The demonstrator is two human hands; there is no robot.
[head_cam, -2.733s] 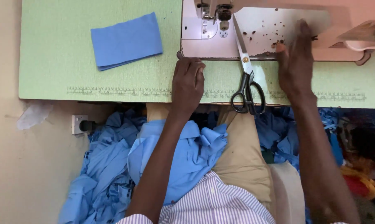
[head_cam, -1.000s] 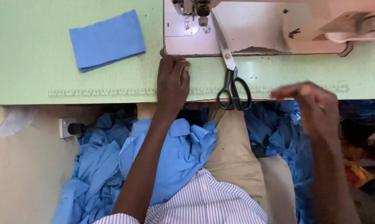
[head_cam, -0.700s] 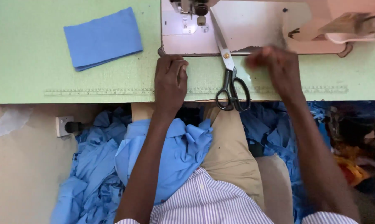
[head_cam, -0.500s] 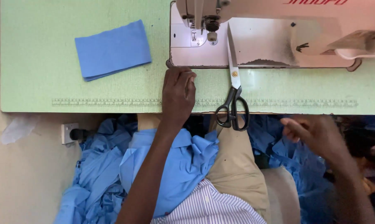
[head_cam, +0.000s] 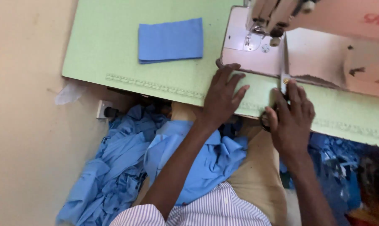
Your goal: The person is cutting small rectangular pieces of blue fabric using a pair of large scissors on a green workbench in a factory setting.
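— Looking at the middle of the frame first: where does the left hand [head_cam: 222,98] sit?

— Flat on the pale green table [head_cam: 114,46], fingers spread wide and pointing up toward the base of the sewing machine [head_cam: 290,42]. It holds nothing – the fingertips lie just beside the machine's white bed.

— And the right hand [head_cam: 292,117]?

— Right of centre, at the table's near edge. It covers the handles of the scissors [head_cam: 284,81]; only a short stretch of blade and the pivot show above the fingers, pointing up along the machine bed. The fingers curl over the handles, but whether they have actually closed around them I cannot tell.

— Anything else on the table?

— A folded blue cloth piece [head_cam: 171,40] in the upper middle, well apart from both hands. A measuring strip [head_cam: 156,86] runs along the table's front edge.

— Below the table?

— A blue garment [head_cam: 206,161] lies across the person's lap, under the left forearm. More blue fabric [head_cam: 109,167] is heaped at lower left, near a wall socket [head_cam: 105,111]. The person wears a striped shirt [head_cam: 206,211], at the bottom edge.
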